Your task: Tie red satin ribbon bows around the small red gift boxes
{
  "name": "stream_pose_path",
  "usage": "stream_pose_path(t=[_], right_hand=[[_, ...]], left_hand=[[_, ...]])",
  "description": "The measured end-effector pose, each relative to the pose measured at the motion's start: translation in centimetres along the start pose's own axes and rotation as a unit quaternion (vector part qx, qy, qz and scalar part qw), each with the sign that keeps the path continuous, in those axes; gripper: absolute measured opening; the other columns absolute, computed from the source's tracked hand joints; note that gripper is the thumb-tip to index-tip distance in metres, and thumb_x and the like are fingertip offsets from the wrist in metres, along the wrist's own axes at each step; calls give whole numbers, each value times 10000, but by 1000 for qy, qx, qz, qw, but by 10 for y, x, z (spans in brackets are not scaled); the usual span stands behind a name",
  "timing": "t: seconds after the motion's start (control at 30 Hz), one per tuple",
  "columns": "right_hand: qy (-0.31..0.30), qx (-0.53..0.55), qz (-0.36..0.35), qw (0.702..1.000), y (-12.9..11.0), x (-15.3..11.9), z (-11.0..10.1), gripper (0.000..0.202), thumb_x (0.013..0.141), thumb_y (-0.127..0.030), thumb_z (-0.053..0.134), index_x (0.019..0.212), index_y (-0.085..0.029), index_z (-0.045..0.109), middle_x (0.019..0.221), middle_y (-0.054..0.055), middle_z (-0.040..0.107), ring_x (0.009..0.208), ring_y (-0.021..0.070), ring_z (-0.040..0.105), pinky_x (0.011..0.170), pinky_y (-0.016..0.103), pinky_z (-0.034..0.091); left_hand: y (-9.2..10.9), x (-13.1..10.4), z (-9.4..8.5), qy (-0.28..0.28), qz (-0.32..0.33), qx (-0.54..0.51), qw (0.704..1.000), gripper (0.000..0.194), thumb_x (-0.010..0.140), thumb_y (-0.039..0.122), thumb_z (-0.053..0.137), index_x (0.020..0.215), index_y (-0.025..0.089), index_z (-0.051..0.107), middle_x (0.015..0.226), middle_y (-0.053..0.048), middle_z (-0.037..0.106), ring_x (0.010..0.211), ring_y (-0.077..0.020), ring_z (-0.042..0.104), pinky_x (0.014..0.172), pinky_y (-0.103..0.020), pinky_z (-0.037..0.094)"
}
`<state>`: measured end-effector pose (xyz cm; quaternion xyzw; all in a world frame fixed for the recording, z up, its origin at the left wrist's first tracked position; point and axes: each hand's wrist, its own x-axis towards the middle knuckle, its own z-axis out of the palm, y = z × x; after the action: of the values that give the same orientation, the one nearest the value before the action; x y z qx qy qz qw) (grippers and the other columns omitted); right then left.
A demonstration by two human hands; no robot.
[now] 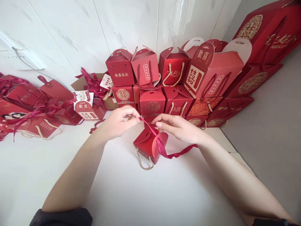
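Note:
A small red gift box (144, 145) stands on the white table between my hands, its top flaps folded up and a cream rope handle (144, 169) hanging at its front. My left hand (121, 123) is closed, pinching one end of a crimson ribbon (174, 155) above the box. The ribbon runs through the right-hand flap, and its loose tail trails off to the right, passing under my right forearm. My right hand (180, 127) is beside the box's back right, fingers curved and apart, with no held thing visible. Some of its fingertips are hidden behind the thumb.
Stacked red gift boxes (152, 102) line the tiled wall behind. Larger red boxes (242, 78) rise at the right. To the left lie several ribboned boxes (39, 125), a brown carton of ribbons (94, 83) and a small red flower-shaped piece (92, 130). A socket (28, 59) is on the wall.

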<state>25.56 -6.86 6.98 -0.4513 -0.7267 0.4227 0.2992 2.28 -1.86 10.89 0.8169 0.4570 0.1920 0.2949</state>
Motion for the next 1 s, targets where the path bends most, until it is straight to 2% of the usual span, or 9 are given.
stream_pose_path(t=[0.07,0.17,0.27,0.37,0.47,0.57,0.67,0.83,1.0], right_hand=[[-6,36,4,999,1,2,5,350,932,-514,497,1045,-209,626,899,28,686,817,177,631,774,309,475],[17,95,-9,995,2,5,15,384,841,-450,661,1128,-210,576,881,25,699,812,182,654,790,319,498],[66,153,-25,986,3,6,23,402,825,-378,699,1151,-221,523,803,11,711,770,183,681,791,339,519],[90,240,-34,966,0,4,22,299,898,-376,614,1122,-223,489,810,31,737,787,189,703,803,364,537],[84,305,-46,947,-6,0,15,223,936,-381,557,1070,-226,469,843,44,751,817,195,712,826,382,536],[86,335,-48,937,-9,-2,10,176,946,-393,536,983,-230,481,822,27,744,779,190,707,826,383,528],[75,301,-44,950,-6,-2,11,230,934,-409,551,844,-198,549,763,21,700,756,169,668,829,344,501],[-13,131,50,990,5,4,22,359,896,-481,560,730,-170,622,819,21,582,667,128,546,643,275,440],[-19,11,56,998,6,7,30,362,910,-425,519,663,-174,604,911,25,528,847,157,549,788,291,430]], left_hand=[[3,0,0,25,-3,-19,1000,189,870,375,533,859,215,632,979,-17,654,774,-167,611,557,-246,444],[7,-2,4,30,47,-33,998,186,883,362,536,842,207,632,981,-21,655,872,-180,615,675,-269,481],[6,-5,7,-11,65,-4,998,207,863,408,578,953,230,632,1028,-26,658,975,-204,609,779,-298,487],[1,-8,10,-78,62,77,992,392,766,466,676,1100,272,612,1088,-29,657,967,-233,612,739,-306,482],[-2,-9,13,-115,79,133,981,253,780,404,643,990,263,650,1022,-22,675,902,-236,625,692,-298,461],[-2,-9,15,-117,68,111,985,162,842,332,530,877,247,664,851,-1,680,743,-190,621,619,-272,434],[-1,-8,13,-106,29,71,991,211,857,332,484,783,231,654,687,16,618,581,-145,543,518,-253,365],[-2,-4,7,-123,-27,15,992,181,798,324,514,703,200,605,630,19,556,538,-124,502,480,-239,343],[1,-2,7,-166,-65,-26,984,194,766,339,526,806,187,639,685,3,619,638,-155,585,553,-246,449]])
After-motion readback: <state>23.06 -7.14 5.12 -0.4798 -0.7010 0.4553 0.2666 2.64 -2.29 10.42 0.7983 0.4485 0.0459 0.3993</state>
